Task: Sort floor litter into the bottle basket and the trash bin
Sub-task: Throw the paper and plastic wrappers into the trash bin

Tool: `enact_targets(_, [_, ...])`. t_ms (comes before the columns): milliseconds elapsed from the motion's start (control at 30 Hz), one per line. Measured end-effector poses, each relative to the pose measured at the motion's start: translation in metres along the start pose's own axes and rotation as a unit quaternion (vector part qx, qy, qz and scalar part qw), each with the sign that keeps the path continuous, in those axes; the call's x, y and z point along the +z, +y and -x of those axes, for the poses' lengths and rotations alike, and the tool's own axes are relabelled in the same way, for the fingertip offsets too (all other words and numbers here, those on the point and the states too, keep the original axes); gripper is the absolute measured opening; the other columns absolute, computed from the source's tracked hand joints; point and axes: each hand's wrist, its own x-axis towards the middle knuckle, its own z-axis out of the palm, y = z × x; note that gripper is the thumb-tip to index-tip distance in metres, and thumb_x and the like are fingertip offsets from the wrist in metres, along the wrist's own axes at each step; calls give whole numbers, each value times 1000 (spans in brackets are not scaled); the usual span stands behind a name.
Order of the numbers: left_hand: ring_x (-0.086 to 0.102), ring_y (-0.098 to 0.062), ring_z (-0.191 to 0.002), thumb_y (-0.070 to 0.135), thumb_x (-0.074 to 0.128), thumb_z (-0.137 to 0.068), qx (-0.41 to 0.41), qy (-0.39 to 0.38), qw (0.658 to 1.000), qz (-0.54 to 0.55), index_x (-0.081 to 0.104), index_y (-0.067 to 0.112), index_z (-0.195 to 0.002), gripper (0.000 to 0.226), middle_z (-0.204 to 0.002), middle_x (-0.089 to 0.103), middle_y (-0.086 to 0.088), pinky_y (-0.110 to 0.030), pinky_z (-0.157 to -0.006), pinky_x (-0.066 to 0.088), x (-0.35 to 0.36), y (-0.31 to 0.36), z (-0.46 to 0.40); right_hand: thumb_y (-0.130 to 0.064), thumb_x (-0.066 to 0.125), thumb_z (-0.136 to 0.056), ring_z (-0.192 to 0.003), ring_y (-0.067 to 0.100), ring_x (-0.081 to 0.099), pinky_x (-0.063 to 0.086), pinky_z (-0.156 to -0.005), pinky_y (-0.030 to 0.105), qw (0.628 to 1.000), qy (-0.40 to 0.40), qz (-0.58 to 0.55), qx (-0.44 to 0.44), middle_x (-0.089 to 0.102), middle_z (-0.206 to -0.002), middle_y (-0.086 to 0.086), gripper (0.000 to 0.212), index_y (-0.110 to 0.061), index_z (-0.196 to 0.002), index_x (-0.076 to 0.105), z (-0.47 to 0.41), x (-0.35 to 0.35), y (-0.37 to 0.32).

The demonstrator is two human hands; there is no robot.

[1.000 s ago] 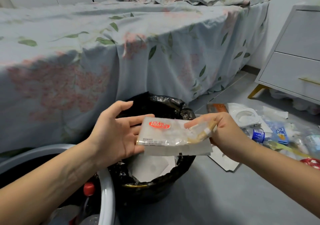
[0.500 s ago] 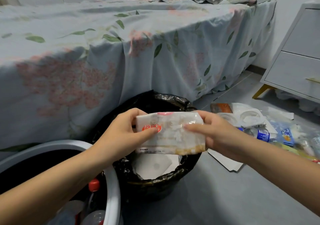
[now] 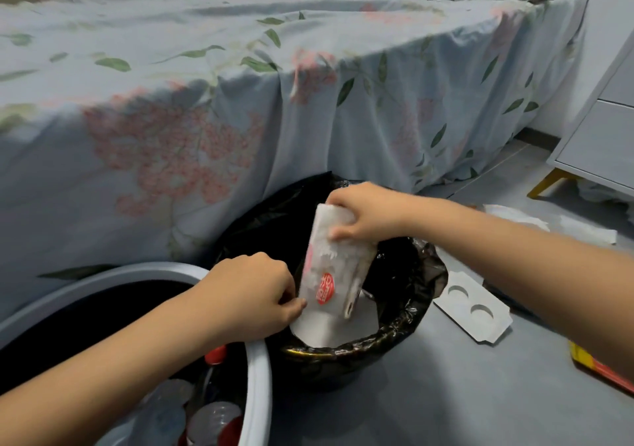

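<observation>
1. Our right hand is pinched shut on the top of the tissue pack, held upright so it drops straight into the trash bin.
2. Our left hand is curled, fingertips touching the pack's lower edge, steadying it.
3. The bottle basket sits just left of the bin.

Your left hand and right hand: both bare, forearms uncovered, with no sleeves, gloves, rings or watch visible.

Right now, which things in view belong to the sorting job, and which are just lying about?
In use:
left hand
right hand
tissue pack, both hands on it
trash bin
bottle basket, bottles inside

Lying about:
cardboard insert on floor
bed
nightstand
</observation>
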Motion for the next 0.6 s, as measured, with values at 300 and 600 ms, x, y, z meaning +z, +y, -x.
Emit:
enact_targets(300, [62, -29, -93, 58, 42, -86, -20, -79, 994, -79, 50, 21, -68, 42, -96, 65, -4, -31, -68, 35, 3, 3, -8, -23, 61, -89, -110, 39, 58, 47, -82, 40, 990, -113, 80, -4, 58, -122, 21, 67, -10, -143, 23, -32, 80, -19])
enact_targets(600, [52, -29, -78, 54, 41, -87, -28, -69, 993, -94, 33, 20, -57, 46, -97, 64, -6, -32, -66, 31, 5, 4, -7, -34, 60, -87, -121, 30, 46, 49, -90, 41, 938, -240, 249, 35, 49, -132, 8, 42, -21, -126, 58, -33, 111, -6])
